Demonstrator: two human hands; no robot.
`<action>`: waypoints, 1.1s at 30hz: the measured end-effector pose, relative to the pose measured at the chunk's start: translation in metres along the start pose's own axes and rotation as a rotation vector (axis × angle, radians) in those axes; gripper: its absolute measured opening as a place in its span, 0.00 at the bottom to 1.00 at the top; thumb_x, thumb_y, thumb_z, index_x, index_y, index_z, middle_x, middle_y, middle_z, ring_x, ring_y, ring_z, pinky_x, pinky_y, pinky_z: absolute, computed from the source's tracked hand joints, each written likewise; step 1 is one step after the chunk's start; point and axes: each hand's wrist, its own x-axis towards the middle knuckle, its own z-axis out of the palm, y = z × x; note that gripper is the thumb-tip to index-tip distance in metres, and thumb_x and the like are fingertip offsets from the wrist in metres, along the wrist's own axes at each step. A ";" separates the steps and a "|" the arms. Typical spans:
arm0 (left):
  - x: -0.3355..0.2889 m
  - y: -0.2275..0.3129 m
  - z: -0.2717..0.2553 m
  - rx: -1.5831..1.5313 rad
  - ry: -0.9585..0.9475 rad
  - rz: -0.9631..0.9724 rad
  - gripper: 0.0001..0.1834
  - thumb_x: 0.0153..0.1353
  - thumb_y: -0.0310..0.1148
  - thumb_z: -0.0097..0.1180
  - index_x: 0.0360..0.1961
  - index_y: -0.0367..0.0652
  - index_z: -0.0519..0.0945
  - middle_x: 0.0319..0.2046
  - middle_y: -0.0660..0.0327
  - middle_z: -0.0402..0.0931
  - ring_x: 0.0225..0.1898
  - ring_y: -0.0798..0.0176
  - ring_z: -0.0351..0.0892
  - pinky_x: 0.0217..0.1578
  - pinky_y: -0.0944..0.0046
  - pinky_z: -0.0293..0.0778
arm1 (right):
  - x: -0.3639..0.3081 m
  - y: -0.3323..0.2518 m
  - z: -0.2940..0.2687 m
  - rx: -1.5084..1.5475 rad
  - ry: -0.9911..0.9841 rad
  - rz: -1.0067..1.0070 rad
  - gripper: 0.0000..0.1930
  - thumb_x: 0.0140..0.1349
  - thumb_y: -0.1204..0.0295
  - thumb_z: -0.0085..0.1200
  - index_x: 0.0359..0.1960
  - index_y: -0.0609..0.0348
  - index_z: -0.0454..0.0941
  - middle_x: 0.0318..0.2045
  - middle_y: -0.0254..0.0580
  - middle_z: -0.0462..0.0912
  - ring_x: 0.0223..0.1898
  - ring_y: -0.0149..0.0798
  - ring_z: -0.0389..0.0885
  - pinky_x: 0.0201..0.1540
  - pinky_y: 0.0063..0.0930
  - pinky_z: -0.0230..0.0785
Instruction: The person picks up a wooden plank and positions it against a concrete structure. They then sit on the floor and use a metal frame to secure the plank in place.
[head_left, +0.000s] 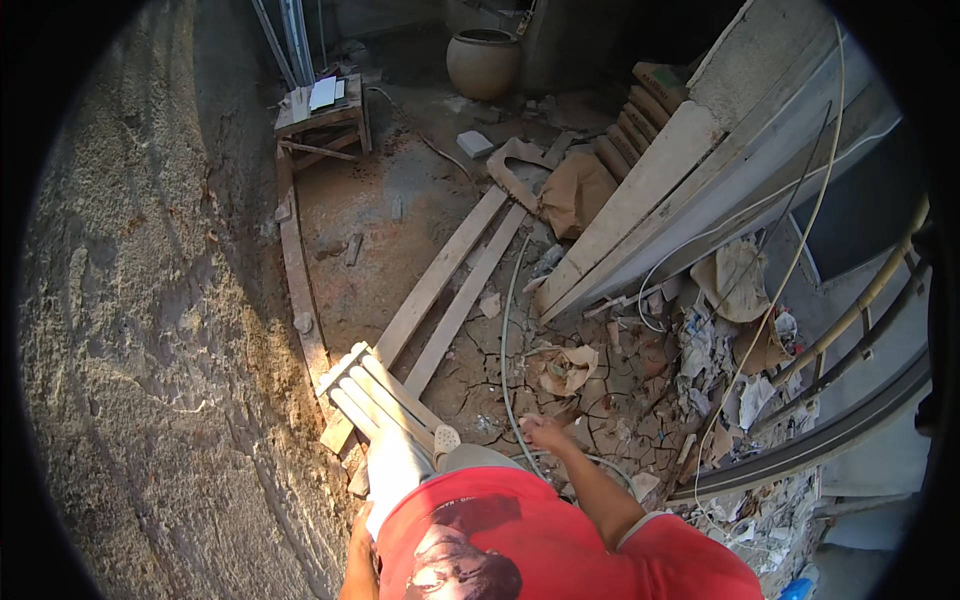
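My right hand [545, 432] hangs out in front of my right side, above the cracked, dried mud floor. Its fingers are curled, and a thin dark shape beside them is too unclear to name. My left hand [364, 530] is low by my left thigh, mostly cut off by my red shirt [560, 540], with its fingers hidden. Just ahead of my legs is a small slatted wooden piece [385, 390], pale and sunlit. A light hose [508, 350] curves across the ground close to my right hand.
Two long planks [440, 285] run ahead along the floor. A rough plastered wall [150, 330] rises at left. Beyond stand a wooden stool [318, 118] and a clay pot [483, 65]. Stacked bags [632, 122], leaning boards [640, 200] and rubble [710, 350] lie at right.
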 end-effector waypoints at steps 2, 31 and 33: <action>0.032 0.045 0.021 0.131 -0.055 -0.005 0.19 0.69 0.47 0.55 0.51 0.46 0.79 0.36 0.62 0.80 0.36 0.62 0.80 0.37 0.58 0.78 | 0.012 -0.075 -0.006 0.047 -0.004 -0.215 0.30 0.68 0.51 0.55 0.65 0.58 0.73 0.39 0.37 0.82 0.35 0.30 0.80 0.36 0.28 0.73; 0.544 0.864 0.514 0.597 -0.232 0.341 0.28 0.71 0.49 0.50 0.64 0.43 0.70 0.51 0.54 0.78 0.47 0.57 0.82 0.45 0.58 0.77 | 0.379 -0.302 -0.018 0.432 0.271 0.346 0.22 0.70 0.51 0.49 0.54 0.53 0.79 0.42 0.43 0.84 0.39 0.40 0.87 0.37 0.37 0.82; 0.555 0.845 0.548 0.695 -0.280 0.255 0.29 0.71 0.49 0.50 0.66 0.42 0.68 0.55 0.52 0.77 0.51 0.55 0.81 0.49 0.54 0.77 | 0.402 -0.315 -0.061 0.510 0.335 0.409 0.21 0.69 0.50 0.50 0.53 0.51 0.78 0.41 0.38 0.83 0.40 0.38 0.86 0.39 0.36 0.81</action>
